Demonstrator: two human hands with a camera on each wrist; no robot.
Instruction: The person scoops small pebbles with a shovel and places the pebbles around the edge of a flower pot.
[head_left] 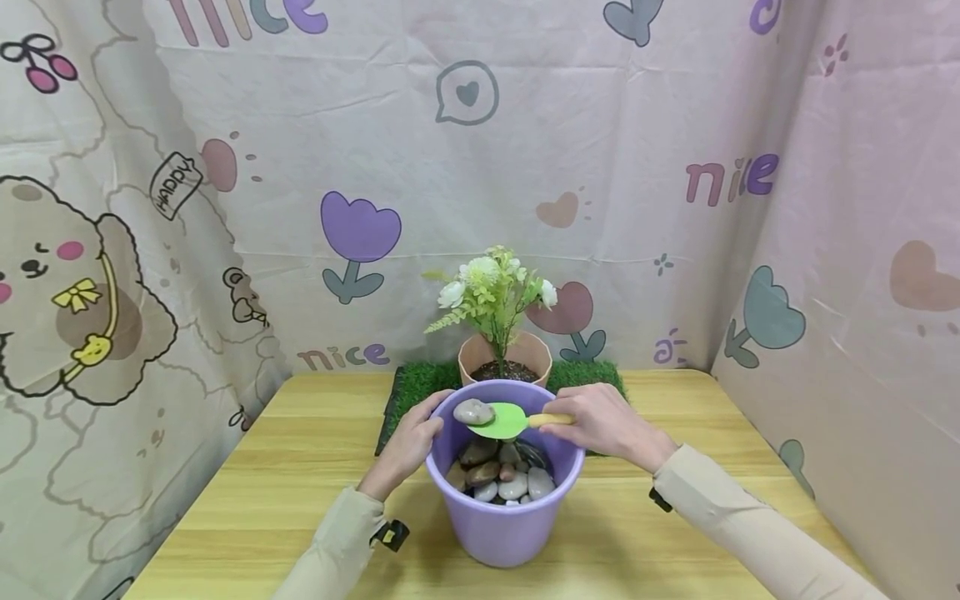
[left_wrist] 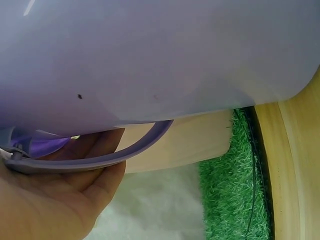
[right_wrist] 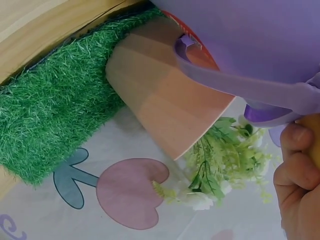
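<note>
On the far left, printed fabric (head_left: 67,467) drops along the sloping left edge of the worktop (head_left: 285,475), and a broad stretch of wood grain separates that edge from the left hand (head_left: 408,442). This hand is clamped on the rim of a purple bucket (head_left: 504,533), its fingers lying by the bucket's bail handle (left_wrist: 95,161). The bucket stands upright near the middle of the worktop, with wood surface on both sides.

Within the outline of its opening, a smooth pale stone (head_left: 472,412) sits on the tip of a green-bladed trowel (head_left: 516,422), close to the left rim; room shows between blade and right rim. Below lie assorted pebbles (head_left: 513,485), down inside the walls.

Just behind, a peach flowerpot (right_wrist: 165,85) with white artificial flowers (head_left: 491,287) stands at an artificial turf mat (head_left: 420,385), whose dark left edge borders bare wood.

The right hand (head_left: 596,421) has its fingers closed around the trowel's yellow grip, above the right rim. Beyond its forearm, more wood grain reaches the worktop's right edge.
</note>
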